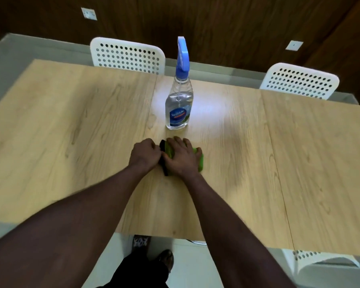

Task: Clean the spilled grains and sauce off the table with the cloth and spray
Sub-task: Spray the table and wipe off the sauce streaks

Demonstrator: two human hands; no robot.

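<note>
Head view: a person leans over a wooden desk (71, 121), with both forearms reaching to its middle.
Cloth: the green cloth (200, 163) with a dark edge lies bunched on the desk, near the front of the spray bottle (179, 104) and mostly hidden under the hands.
Right hand: the right hand (181, 156) lies flat on top of the cloth, fingers spread, pressing it down rather than clutching it.
Left hand: the left hand (144, 152) is curled tight at the cloth's dark edge and seems to pinch it, though the contact is partly hidden.
Spray bottle: it stands upright, untouched, about half full of clear liquid, with a blue trigger head.
Spill: no grains or sauce can be made out on the bare wood; a bright sheen sits around the bottle.
Progress: the job looks nearly done, with any remains probably gathered under the cloth.
Left to do: likely a last wipe, then lifting the cloth away.
Surroundings: two white perforated chairs (129, 56) (299, 81) stand at the far side.
</note>
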